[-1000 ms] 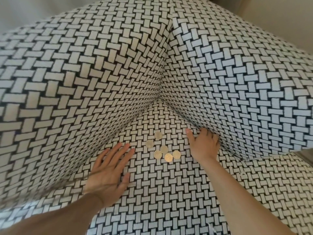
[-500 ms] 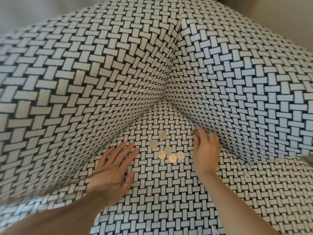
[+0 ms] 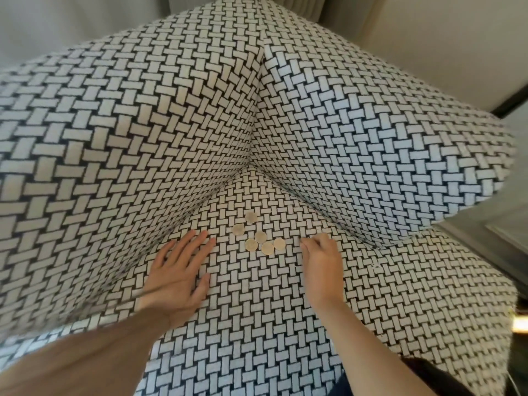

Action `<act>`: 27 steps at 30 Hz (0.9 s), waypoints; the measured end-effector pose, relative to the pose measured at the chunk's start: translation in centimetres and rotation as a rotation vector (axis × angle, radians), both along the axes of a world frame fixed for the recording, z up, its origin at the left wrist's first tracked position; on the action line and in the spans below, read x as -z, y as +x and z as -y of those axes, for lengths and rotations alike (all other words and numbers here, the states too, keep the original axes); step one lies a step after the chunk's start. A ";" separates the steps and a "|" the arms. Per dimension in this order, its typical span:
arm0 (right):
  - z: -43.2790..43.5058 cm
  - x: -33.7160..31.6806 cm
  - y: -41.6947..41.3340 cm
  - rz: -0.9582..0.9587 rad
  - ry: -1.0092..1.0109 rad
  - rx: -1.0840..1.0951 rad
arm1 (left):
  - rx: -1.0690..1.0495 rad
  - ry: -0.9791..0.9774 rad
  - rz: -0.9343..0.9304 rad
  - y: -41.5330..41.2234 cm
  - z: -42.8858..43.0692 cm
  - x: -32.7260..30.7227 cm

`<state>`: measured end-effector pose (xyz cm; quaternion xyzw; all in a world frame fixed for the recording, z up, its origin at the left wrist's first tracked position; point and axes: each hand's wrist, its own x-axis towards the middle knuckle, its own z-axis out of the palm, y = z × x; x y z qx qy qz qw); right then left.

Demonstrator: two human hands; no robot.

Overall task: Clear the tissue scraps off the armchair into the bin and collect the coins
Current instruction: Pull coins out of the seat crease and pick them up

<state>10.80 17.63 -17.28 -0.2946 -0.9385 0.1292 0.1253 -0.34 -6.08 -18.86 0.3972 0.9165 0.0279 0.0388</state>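
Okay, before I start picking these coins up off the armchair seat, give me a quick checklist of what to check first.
1. All coins in sight: six coins lie in a loose cluster on the armchair seat, none covered. Ok.
2. Left hand off the coins: it rests flat on the seat, to their left. Ok.
3. Right hand empty: its fingers are curled just right of the coins, and what they hold is hidden. Cannot tell.
4. Bin within reach: not in view. Cannot tell.
5. Tissue scraps gone: a small white speck lies right of the right hand, too small to identify. Cannot tell.
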 end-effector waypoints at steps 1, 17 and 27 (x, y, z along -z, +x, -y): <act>0.3 -0.8 0.9 0.027 0.017 -0.001 | 0.004 -0.001 0.000 0.1 -0.1 -0.3; 2.0 -11.4 7.4 -0.856 -1.942 0.546 | -0.023 -0.158 0.280 -0.2 -1.8 -4.0; 2.8 -13.4 11.7 -1.327 -2.299 0.413 | 0.221 -0.188 0.258 3.2 -7.8 -7.9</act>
